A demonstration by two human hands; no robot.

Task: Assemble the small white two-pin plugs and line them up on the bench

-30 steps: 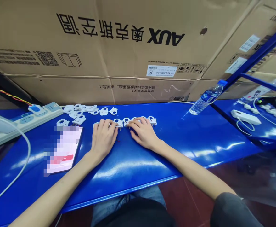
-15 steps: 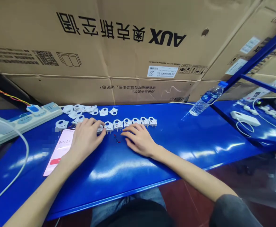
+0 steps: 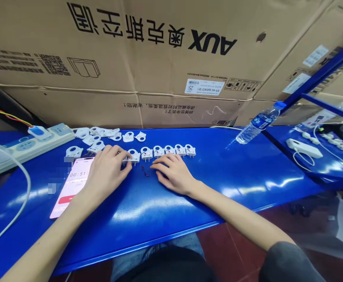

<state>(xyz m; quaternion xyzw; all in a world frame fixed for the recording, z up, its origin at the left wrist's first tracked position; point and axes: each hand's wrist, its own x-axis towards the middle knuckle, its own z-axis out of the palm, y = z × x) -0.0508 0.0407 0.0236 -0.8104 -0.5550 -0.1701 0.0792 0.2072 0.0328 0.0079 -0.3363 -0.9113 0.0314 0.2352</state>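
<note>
My left hand (image 3: 109,166) rests over the left end of a row of white plugs with ring handles. Its thumb and forefinger curl around one plug (image 3: 124,160), which is mostly hidden by the fingers. Right beside these fingertips stands another ring-handled plug (image 3: 134,156), prongs toward me. The row continues rightward with several more, including one plug (image 3: 147,154) and an end plug (image 3: 190,150). My right hand (image 3: 173,174) lies just in front of the row, fingers loosely bent and apart, holding nothing visible. Small red and dark pieces (image 3: 146,174) lie between my hands.
White ring-handled pieces (image 3: 128,136) lie in a loose pile at the back left. A phone (image 3: 71,188) showing a timer is under my left forearm's side. A power strip (image 3: 27,147) stands at left, a water bottle (image 3: 257,123) at right. Cardboard boxes (image 3: 159,78) wall the back.
The camera view has shifted slightly, so the box lettering sits higher and the phone farther left. Both hands keep nearly the same positions along the row.
</note>
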